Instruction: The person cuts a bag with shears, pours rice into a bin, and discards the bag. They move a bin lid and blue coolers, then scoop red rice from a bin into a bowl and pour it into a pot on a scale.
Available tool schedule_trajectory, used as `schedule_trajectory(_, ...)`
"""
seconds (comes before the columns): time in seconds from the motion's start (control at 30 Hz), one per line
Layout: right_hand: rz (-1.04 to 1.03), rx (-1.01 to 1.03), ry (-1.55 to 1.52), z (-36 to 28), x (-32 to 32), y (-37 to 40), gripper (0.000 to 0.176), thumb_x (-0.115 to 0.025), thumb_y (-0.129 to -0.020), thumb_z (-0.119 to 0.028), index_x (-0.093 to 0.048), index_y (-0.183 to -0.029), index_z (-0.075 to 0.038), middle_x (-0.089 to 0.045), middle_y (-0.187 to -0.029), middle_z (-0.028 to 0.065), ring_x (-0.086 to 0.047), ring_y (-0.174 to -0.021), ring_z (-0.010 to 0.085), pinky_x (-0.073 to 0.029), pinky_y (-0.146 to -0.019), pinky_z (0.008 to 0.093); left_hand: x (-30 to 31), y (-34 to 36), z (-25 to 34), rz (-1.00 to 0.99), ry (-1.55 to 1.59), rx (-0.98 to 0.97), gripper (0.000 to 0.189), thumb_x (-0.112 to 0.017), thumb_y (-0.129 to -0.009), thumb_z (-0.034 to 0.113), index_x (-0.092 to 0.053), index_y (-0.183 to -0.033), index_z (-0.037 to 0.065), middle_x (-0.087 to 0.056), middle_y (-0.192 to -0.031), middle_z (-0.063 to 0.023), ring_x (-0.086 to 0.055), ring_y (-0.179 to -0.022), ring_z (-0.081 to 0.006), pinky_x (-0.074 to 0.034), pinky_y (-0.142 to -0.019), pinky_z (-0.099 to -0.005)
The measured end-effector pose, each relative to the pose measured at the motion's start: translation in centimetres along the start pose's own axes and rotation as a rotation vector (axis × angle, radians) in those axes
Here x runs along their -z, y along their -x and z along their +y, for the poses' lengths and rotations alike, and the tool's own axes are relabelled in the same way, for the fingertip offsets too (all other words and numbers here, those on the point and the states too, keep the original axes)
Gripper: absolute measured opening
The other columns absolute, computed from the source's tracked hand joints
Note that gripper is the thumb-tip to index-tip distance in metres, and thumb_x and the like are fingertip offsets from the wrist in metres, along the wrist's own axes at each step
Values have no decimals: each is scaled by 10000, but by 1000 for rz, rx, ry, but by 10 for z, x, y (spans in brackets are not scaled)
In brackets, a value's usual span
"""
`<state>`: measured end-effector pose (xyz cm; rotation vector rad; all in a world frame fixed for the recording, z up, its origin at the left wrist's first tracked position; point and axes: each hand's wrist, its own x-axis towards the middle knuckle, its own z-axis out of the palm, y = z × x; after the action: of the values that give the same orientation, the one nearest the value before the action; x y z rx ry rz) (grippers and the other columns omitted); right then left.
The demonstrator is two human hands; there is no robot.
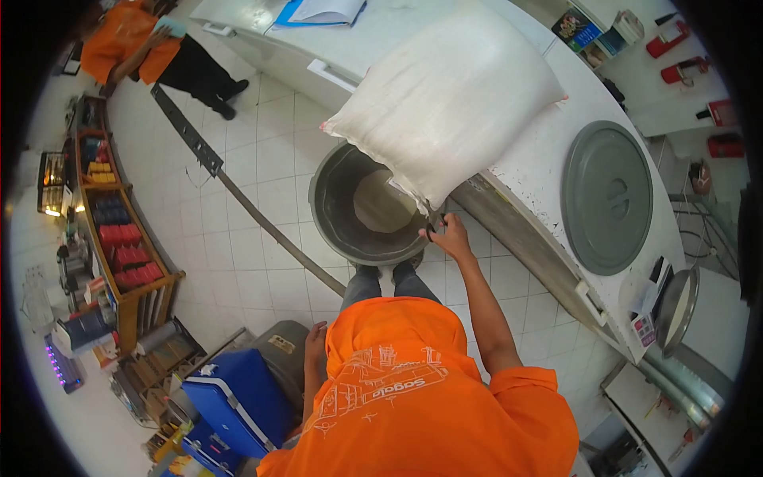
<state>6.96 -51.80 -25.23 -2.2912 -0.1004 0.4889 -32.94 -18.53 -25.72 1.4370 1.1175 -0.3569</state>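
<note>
A big white sack lies on the white counter, its lower corner hanging out over a grey bin. My right hand is closed around the handles of dark scissors, whose blades are at that sack corner. Below, the round grey bin stands on the floor in front of my feet, with pale material at its bottom. Hanging at my side by the hip, my left hand holds nothing that I can see, its fingers loosely extended.
A grey round lid lies on the counter to the right. Blue cases stand behind on the left, near wooden shelves. Another person in orange stands at the far left. A dark strip crosses the tiled floor.
</note>
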Motion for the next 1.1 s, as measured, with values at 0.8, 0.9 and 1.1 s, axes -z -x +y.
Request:
schedule_trajectory(0.8, 144, -55, 261, -83, 5, -42, 689, -833, -585, -524, -613, -855, 71, -645, -924, 240, -625, -923, 392, -493, -789, 445, -2, -28, -40, -88, -3, -9, 333, -517, -930, 196, -581, -1197, 7, -671, -1000, -113, -622, -891, -170, -492, -786, -292)
schedule_trajectory(0.9, 131, -105, 294, -99, 7, -45, 686, -827, -593, -525, -634, -862, 76, -660, -906, 240, -638, -901, 398, -506, -780, 451, 4, -35, -40, -105, 25, 1, 329, -523, -923, 188, -582, -1200, 21, -673, -980, -110, -624, -868, -166, -495, -769, -288)
schedule_trajectory(1.1, 47, -216, 280, -115, -2, -43, 710, -810, -608, -545, -663, -870, 98, -670, -922, 272, -658, -897, 401, -516, -775, 458, 11, -41, -34, -115, -50, 1, 311, -502, -938, 171, -571, -1211, 40, -676, -979, -126, -638, -867, -190, -504, -745, -297)
